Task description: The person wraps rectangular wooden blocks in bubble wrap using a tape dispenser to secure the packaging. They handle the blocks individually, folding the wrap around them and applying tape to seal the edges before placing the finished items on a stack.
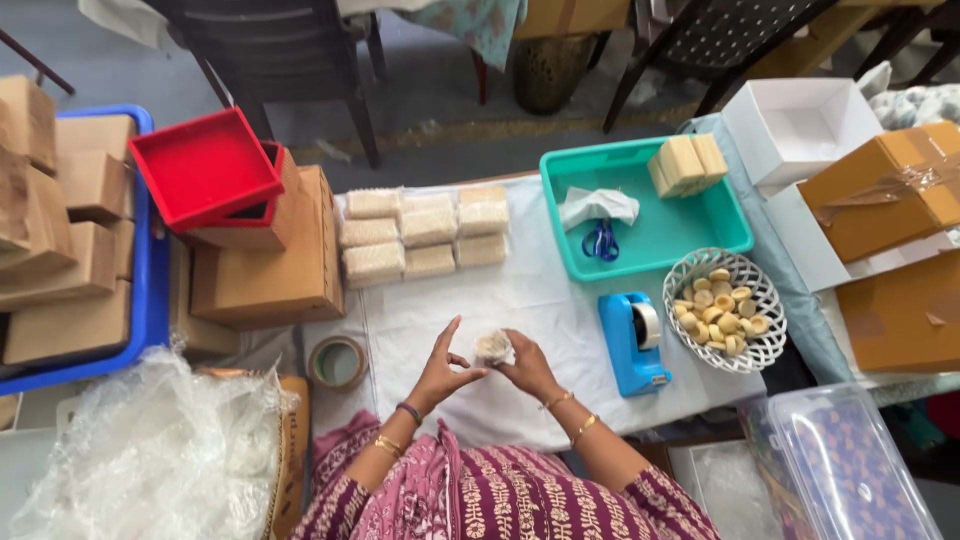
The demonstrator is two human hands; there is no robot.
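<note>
- Now your two hands meet over the white surface, close to your body, and together they hold a small wrapped puck.
- Your left hand pinches the left edge of the puck with thumb and fingers, and one finger points up.
- Your right hand is closed around the right side of the puck.
- Just to the right of your hands stands a blue tape dispenser.
- Beside it is a white lattice basket with round pale pieces inside.
- Farther from you lie rows of wrapped packs.
- A teal tray holds blue scissors and a crumpled tissue.
- A tape roll lies left of your left hand.
</note>
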